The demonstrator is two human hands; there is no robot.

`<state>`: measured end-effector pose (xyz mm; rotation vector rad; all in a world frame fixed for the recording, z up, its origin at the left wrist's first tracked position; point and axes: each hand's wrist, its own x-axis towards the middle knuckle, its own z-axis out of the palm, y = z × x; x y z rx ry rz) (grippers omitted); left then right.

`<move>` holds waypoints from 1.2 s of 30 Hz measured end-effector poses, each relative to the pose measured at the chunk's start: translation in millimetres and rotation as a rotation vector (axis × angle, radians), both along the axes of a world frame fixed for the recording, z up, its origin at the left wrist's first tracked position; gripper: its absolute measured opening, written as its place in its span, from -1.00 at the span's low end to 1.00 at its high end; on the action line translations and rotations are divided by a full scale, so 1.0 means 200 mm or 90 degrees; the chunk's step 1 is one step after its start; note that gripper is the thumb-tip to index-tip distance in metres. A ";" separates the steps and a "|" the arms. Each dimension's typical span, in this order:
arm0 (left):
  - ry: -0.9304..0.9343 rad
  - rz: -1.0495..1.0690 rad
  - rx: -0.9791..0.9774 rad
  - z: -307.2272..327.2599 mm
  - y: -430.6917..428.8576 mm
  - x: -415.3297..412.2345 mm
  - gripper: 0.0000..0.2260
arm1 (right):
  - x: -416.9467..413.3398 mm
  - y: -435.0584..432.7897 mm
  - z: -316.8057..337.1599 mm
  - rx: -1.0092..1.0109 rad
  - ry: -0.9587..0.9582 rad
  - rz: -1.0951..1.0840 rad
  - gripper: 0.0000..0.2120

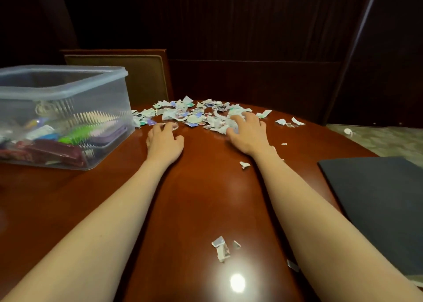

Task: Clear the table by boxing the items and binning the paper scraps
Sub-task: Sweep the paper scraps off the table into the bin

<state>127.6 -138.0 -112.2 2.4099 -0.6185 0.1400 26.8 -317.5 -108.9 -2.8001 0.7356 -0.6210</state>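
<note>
Apparently, scraps (196, 116) beneath right fingers (248, 118)

Surface (201, 198): glossy reddish-brown wood, white glare spot by near edge.
Paper scraps (192, 115): white, printed teal, purple, red, blue.
Box (68, 91): clear plastic, bluish tint.
Contents (77, 133): lime green, purple, blue, dark red.
Folder (377, 205), right edge: matte charcoal black.
Chair back (128, 79): olive-tan, dark brown frame.
Floor (389, 139): pale mottled grey-green.
</note>
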 end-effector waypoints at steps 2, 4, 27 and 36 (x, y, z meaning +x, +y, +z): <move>-0.016 0.013 0.067 -0.01 0.02 0.08 -0.58 | 0.06 -0.03 -0.01 0.037 0.084 0.011 -0.47; -0.005 0.014 0.095 -0.02 0.03 0.12 -0.58 | 0.11 -0.07 -0.02 0.058 0.141 0.023 -0.43; -0.005 -0.345 0.174 0.06 0.04 -0.26 -0.63 | -0.26 0.27 0.06 0.486 0.031 0.312 -0.79; 0.164 -0.411 0.040 0.06 0.19 -0.64 -0.04 | -0.51 0.51 0.03 0.464 -0.107 0.231 -0.89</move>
